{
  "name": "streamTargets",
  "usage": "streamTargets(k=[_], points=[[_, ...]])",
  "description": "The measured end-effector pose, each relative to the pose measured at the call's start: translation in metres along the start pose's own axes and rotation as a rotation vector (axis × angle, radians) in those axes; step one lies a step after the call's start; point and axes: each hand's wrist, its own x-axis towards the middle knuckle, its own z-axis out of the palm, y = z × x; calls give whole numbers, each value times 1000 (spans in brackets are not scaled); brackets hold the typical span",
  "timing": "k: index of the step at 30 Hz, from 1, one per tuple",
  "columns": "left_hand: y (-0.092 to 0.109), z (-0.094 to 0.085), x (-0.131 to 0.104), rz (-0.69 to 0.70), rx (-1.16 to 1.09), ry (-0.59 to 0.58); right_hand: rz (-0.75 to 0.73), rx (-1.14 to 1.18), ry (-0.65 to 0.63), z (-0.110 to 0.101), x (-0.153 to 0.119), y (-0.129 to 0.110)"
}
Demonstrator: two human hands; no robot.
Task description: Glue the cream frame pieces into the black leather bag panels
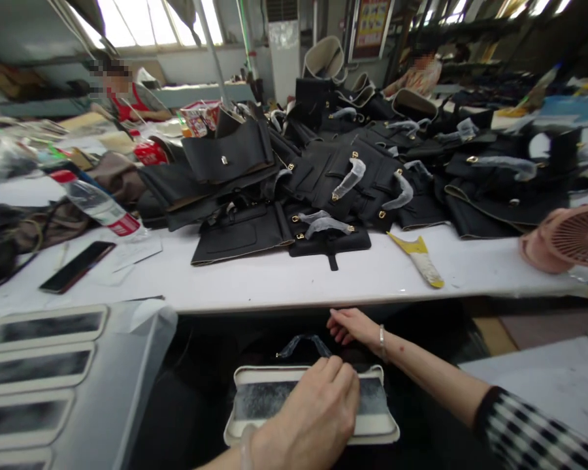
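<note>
Cream-edged panel (262,399) lay before the white table (255,284), black bags (318,173) heaped beyond; left hand (311,408) masked part, fingers bunched, grip hidden! Right hand (351,326) curled loosely, hold unclear; panel looked mottled grey inside.

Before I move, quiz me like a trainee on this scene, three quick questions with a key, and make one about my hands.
1. True or false: the dark phone lies farther to the left than the pink fan.
2. Which of your hands covers part of the cream-edged panel in this view? A) right hand, B) left hand, C) neither.
3. Fill in the blank: the clear bottle has a ___ cap.

Key: 1. True. 2. B. 3. Red.
</note>
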Motion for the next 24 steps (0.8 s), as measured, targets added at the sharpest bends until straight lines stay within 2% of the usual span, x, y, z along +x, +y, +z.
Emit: streamTargets(k=[4,8,10,13,14,16,18,20,21,24], points=[[9,5,-9,-16,81,81,-64,-145,-61,19,-29,-36],[14,12,-15,-21,42,127,-94,-381,-47,39,-39,-45],[14,10,-20,-40,-96,160,-123,-480,-39,42,-39,-45],[5,3,-37,-128,-490,274,-174,-600,-49,44,-41,-46],[-2,2,-46,-190,-622,354,-188,-634,-56,44,-42,-47],[-22,7,-69,-412,-818,555,-197,-695,-55,46,-45,-49],[-45,26,-92,-765,-976,712,-184,-740,-31,47,-47,-51],[-67,58,-110,-1094,-1192,656,-161,-772,-4,48,-50,-53],[-74,76,-116,-1189,-1353,522,-151,-783,-1,49,-50,-53],[-85,126,-114,-1209,-1632,272,-131,-808,-16,49,-51,-55]])
